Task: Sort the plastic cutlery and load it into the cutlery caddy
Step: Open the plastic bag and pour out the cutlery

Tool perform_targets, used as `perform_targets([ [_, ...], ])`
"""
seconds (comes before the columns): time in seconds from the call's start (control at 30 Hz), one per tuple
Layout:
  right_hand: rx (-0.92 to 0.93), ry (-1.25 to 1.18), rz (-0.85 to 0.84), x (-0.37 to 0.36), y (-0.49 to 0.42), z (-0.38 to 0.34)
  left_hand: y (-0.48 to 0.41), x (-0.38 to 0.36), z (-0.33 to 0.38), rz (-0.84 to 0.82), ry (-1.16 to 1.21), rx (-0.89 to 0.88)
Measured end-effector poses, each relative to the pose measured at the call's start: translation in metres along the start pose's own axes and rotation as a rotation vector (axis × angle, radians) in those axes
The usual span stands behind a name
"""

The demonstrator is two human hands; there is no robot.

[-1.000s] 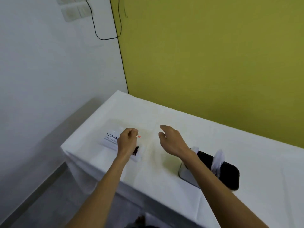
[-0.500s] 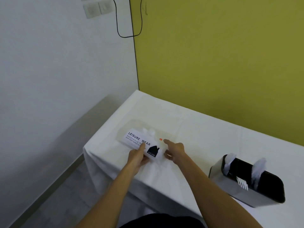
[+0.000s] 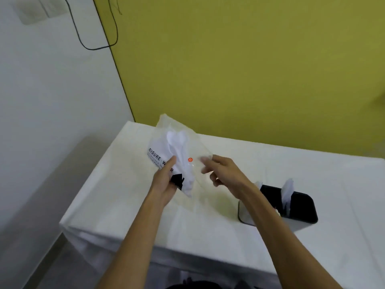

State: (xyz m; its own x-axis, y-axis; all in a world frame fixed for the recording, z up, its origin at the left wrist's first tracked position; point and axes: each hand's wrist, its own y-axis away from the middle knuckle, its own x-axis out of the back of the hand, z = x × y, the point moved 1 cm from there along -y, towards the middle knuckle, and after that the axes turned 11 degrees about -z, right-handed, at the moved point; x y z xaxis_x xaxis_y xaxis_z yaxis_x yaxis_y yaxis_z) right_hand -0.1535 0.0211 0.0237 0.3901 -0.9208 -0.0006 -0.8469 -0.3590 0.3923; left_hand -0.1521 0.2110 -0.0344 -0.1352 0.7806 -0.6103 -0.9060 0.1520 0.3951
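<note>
Left hand (image 3: 164,180) gripping clear bag (image 3: 177,142); blurred right hand's (image 3: 220,172) grip unclear.

the clear bag (image 3: 166,151) reads "eisure w…r" in black.

Glossy clear plastic bag (image 3: 179,142); matt white tablecloth (image 3: 270,167).

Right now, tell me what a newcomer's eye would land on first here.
First, the clear plastic bag of white plastic cutlery, printed with black lettering and a small orange dot, lifted above the white-clothed table. The left hand grips its lower end, while the right hand pinches its edge. To the right stands the black-topped cutlery caddy, some white pieces upright inside, before the olive-yellow wall.
</note>
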Motion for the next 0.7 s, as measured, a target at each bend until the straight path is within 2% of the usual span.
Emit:
perform_targets([
  [0.2, 0.117, -0.416, 0.393, 0.097, 0.043, -0.011, -0.004, -0.114, 0.001, -0.34, -0.055, 0.077],
  [0.27, 0.15, -0.43, 0.452, 0.125, 0.06, -0.007, -0.007, -0.149, -0.012, -0.425, -0.073, 0.113],
  [0.53, 0.177, -0.421, 0.214, 0.22, 0.142, 0.034, -0.016, -0.276, -0.089, -0.609, -0.223, 0.167],
  [0.7, 0.254, -0.362, 0.235, 0.268, 0.189, 0.031, -0.018, -0.341, -0.123, -0.677, -0.24, 0.198],
])
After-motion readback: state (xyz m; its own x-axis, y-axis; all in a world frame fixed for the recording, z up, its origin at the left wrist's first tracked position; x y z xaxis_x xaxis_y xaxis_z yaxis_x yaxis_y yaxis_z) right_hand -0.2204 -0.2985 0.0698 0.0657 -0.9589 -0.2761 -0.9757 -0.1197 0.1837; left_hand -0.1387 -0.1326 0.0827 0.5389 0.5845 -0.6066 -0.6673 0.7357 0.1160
